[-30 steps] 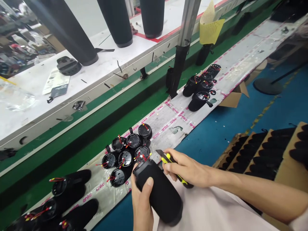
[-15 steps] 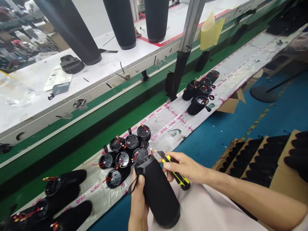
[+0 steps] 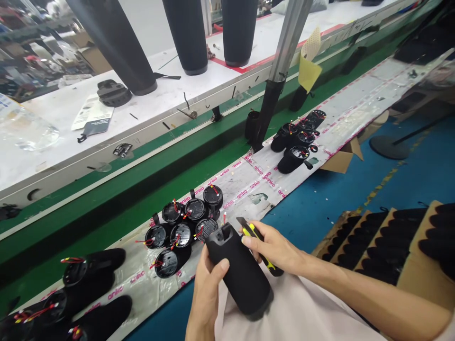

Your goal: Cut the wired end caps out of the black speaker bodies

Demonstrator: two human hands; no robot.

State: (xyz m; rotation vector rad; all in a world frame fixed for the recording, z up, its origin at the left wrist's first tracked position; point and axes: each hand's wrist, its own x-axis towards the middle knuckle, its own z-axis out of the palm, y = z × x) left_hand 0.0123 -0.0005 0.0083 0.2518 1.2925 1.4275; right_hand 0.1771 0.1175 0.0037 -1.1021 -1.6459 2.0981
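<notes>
A black fabric-covered cylindrical speaker (image 3: 245,277) rests tilted against my lap. My left hand (image 3: 209,289) grips its left side, the thumb lying across the fabric below the top rim. Short red wires with a small connector stick up at its open upper end. In my right hand (image 3: 268,244) is a black and yellow utility knife (image 3: 254,231), its blade extended and pointing up just right of the speaker's top. The blade appears apart from the rim. Beyond my hands, similar speaker bodies (image 3: 181,234) with open ends and red wires stand grouped on the covered bench.
More wired speaker bodies (image 3: 296,156) stand farther along the bench (image 3: 241,182). Cardboard trays (image 3: 377,237) of black cylinders are at the right. A metal post (image 3: 284,52) rises beside the green strip. Across it, a white table (image 3: 149,113) holds tall black cylinders (image 3: 186,35).
The speaker has turned in my left hand, whose thumb moved from the strap loop by the rim onto the fabric. My right hand drew the knife slightly right, off the rim.
</notes>
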